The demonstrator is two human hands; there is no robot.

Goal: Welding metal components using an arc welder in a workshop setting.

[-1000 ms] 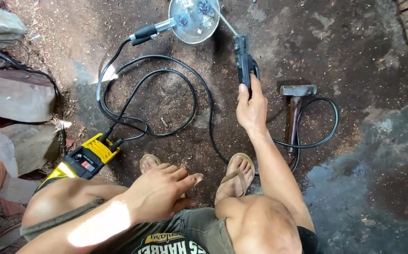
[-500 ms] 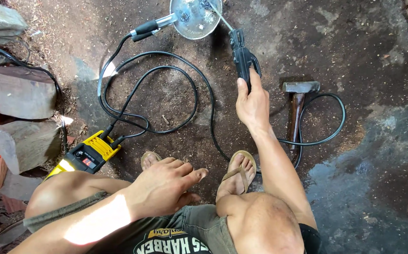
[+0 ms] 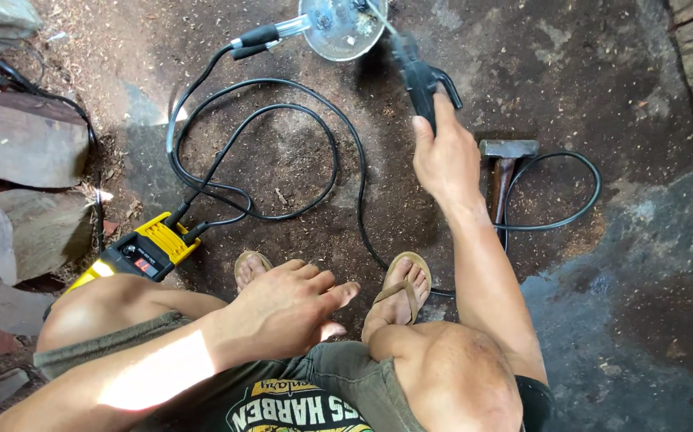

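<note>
Raised slightly since a second ago, the right hand (image 3: 445, 156) now carries the black electrode holder (image 3: 420, 76) closer to the round metal disc (image 3: 343, 28) on the dirt floor (image 3: 298, 176), fingers clamped around its handle. Left to right: rough stone blocks (image 3: 22, 140) line the edge, a yellow welding machine (image 3: 140, 252) sits by the person's knee, and its black cables (image 3: 266, 152) loop across the ground toward a clamp (image 3: 262, 36) touching the disc. The left hand (image 3: 286, 308) rests open, palm down, on the left knee, holding nothing. The holder looks rigid and fairly light, best gripped by its insulated handle, well back from the rod end; its trailing cable appears stiff enough to drag. Just beside the right wrist lies a hammer (image 3: 506, 164), ringed by another cable loop that could snag a foot in sandals (image 3: 401, 292).
</note>
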